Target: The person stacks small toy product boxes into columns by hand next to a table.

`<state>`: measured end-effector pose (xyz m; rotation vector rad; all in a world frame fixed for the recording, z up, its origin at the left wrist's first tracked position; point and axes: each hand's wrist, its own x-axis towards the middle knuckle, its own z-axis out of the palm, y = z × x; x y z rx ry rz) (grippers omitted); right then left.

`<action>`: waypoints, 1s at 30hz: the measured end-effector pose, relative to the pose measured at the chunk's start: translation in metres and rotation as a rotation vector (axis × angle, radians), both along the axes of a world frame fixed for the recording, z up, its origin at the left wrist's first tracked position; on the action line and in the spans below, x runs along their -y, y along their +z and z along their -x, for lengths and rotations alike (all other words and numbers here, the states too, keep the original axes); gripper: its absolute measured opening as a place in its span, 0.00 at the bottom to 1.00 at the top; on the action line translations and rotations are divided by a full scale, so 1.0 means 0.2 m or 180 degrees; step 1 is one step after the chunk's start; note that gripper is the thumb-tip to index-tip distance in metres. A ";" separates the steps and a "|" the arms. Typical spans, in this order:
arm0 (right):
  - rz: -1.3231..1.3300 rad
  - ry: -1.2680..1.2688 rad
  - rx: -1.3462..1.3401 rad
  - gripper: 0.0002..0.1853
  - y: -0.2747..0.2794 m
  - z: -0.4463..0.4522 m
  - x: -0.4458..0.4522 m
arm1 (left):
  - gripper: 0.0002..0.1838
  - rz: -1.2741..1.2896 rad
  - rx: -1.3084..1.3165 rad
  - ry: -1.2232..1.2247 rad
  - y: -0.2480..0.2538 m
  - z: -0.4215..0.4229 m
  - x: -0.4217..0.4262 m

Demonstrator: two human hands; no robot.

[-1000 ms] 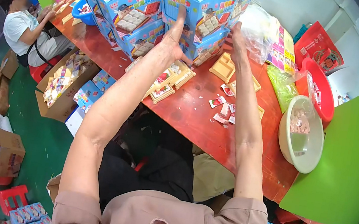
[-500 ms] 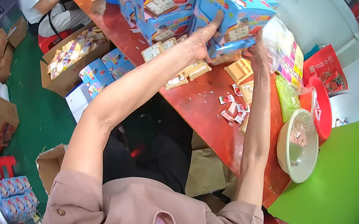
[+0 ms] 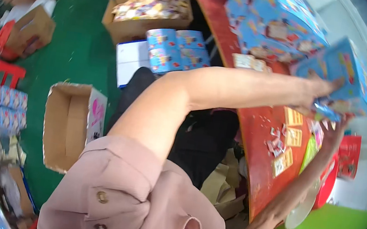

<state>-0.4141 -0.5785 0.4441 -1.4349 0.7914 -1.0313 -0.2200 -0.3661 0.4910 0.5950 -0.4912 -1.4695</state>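
Note:
A blue printed cardboard box (image 3: 357,76) is tilted over the far end of the red table, with its lower edge toward me. My left hand (image 3: 321,89) grips its near left side, thumb and fingers spread on the cardboard. At the lower corner my right hand (image 3: 334,130) has its fingers against the box by a shiny blue flap (image 3: 327,112); motion blur softens them. Left of it stand more stacked blue boxes (image 3: 277,26). Beige moulded trays (image 3: 293,137) and small red-and-white sachets (image 3: 275,145) lie on the table below my hands.
The red table (image 3: 249,181) runs along my right. Beside it are a pale basin (image 3: 300,212) and a red basin (image 3: 326,188). On the green floor stand an open carton (image 3: 67,128), a carton of packets (image 3: 111,23) and several blue boxes (image 3: 169,48).
My view has swung toward the left, so the table appears farther right. The held box is now apart from the stack's front and more tilted, with both hands still at it.

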 end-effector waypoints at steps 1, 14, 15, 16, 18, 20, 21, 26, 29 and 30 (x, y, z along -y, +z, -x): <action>0.0000 -0.0069 -0.0038 0.43 0.08 -0.05 -0.14 | 0.31 -0.0003 -0.0041 -0.0028 0.02 -0.01 -0.06; -0.0296 0.0962 0.0201 0.32 0.13 -0.82 -1.24 | 0.38 0.0063 0.0310 0.0719 -0.08 -0.56 -1.09; -0.0262 0.1126 0.0221 0.30 0.10 -0.94 -1.33 | 0.41 -0.0136 0.0672 0.1057 -0.07 -0.61 -1.27; -0.0225 0.1305 0.0244 0.29 0.04 -1.06 -1.41 | 0.45 -0.0008 0.0686 0.1246 -0.11 -0.66 -1.39; -0.0010 0.1226 0.0455 0.28 -0.08 -1.31 -1.62 | 0.43 -0.0166 0.0914 0.1584 -0.21 -0.86 -1.56; -0.0247 0.1708 0.0522 0.28 -0.22 -1.54 -1.76 | 0.48 -0.0591 0.1271 0.2074 -0.41 -1.08 -1.70; -0.0296 0.1737 0.0422 0.27 -0.30 -1.65 -1.83 | 0.49 -0.0532 0.1296 0.2182 -0.49 -1.17 -1.80; -0.0297 0.2287 0.0617 0.21 -0.82 -2.15 -2.14 | 0.52 -0.1215 0.1281 0.2288 -0.83 -1.48 -2.26; -0.0444 0.2359 0.0579 0.17 -1.09 -2.34 -2.30 | 0.48 -0.1528 0.1211 0.2373 -1.09 -1.64 -2.40; -0.0512 0.2395 0.0455 0.16 -1.19 -2.39 -2.33 | 0.46 -0.1581 0.1166 0.2456 -1.17 -1.66 -2.44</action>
